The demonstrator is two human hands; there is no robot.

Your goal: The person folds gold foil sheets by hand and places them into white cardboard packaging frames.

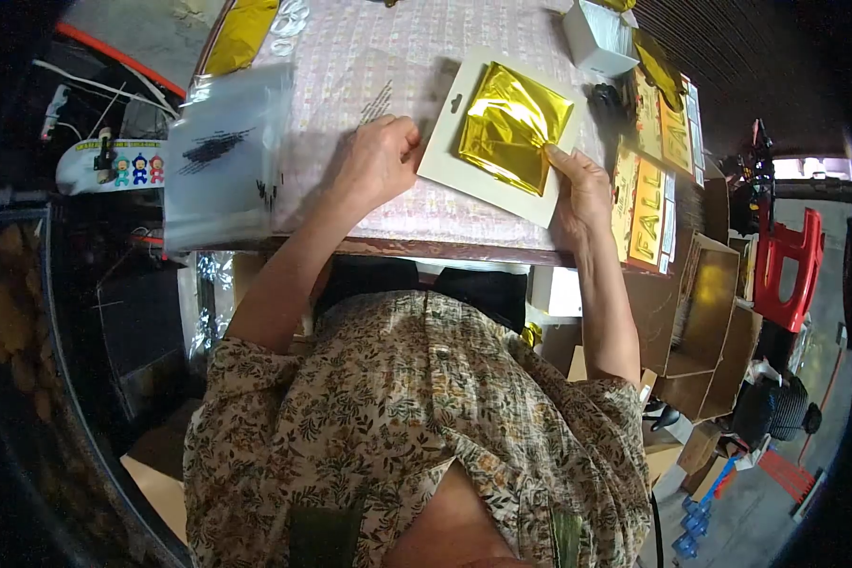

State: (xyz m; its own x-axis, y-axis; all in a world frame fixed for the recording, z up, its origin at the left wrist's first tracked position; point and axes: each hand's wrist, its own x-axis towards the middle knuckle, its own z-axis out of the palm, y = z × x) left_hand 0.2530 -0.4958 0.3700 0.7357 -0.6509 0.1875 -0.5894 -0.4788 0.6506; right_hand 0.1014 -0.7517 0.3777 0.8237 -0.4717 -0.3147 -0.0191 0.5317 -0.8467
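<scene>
My right hand (585, 189) grips the lower right edge of a white card (442, 150), its thumb on a folded gold foil packet (513, 128) that lies on the card. The card is tilted and has a hanging slot near its left edge. My left hand (381, 161) is at the card's left side with fingers curled; whether it pinches something is hidden. A clear plastic bag (379, 90) with dark print lies just beyond my left hand. Further left is a stack of clear printed bags (222, 151) on the patterned table cloth (341, 43).
Printed "FALL" cards (646, 213) lie along the table's right edge. A white box (599, 43) stands at the back right, near a small black object (608, 97). Gold foil (241, 38) is at the back left. Open cardboard boxes (705, 303) and a red stool (790, 256) are at right.
</scene>
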